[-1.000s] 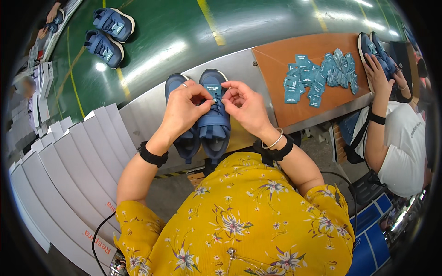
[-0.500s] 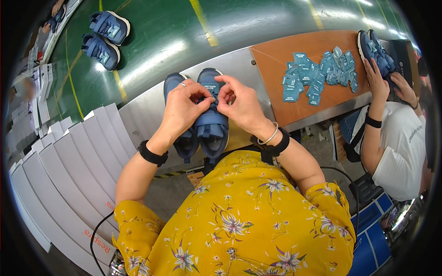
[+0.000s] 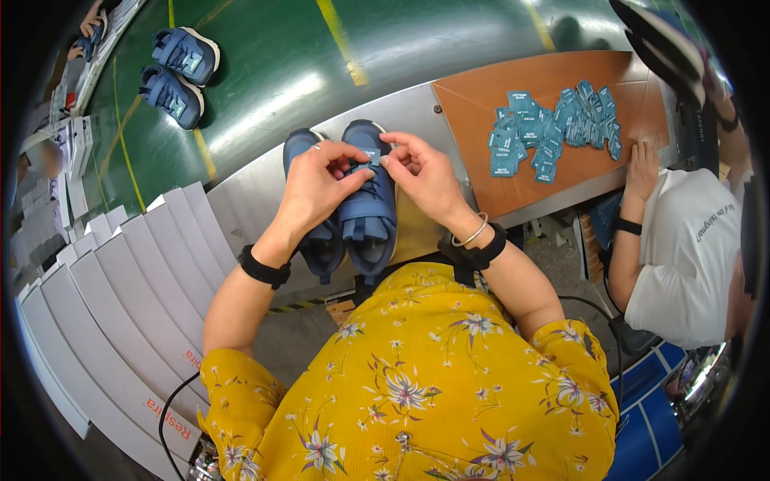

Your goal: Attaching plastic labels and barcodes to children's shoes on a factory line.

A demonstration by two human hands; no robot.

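Note:
A pair of blue lace-up sneakers stands on the metal bench before me, toes pointing away. Over the laces of the right sneaker, a small teal tag lies between my fingertips. My left hand has its thumb and fingers pinched at the tag's left edge, partly covering the left sneaker. From the other side, my right hand is curled with its thumb against the tag's right edge. My fingers hide the tag's fastening.
Loose teal tags lie on a brown board to the right. A co-worker in a white shirt sits beyond it, near a raised shoe. Another sneaker pair rests on the green belt. White boxes stand at left.
My fingers have parted slightly, showing the teal tag between them. At right, the co-worker's sneakers have left the board and a shoe is lifted. The pair on the belt has shifted slightly left.

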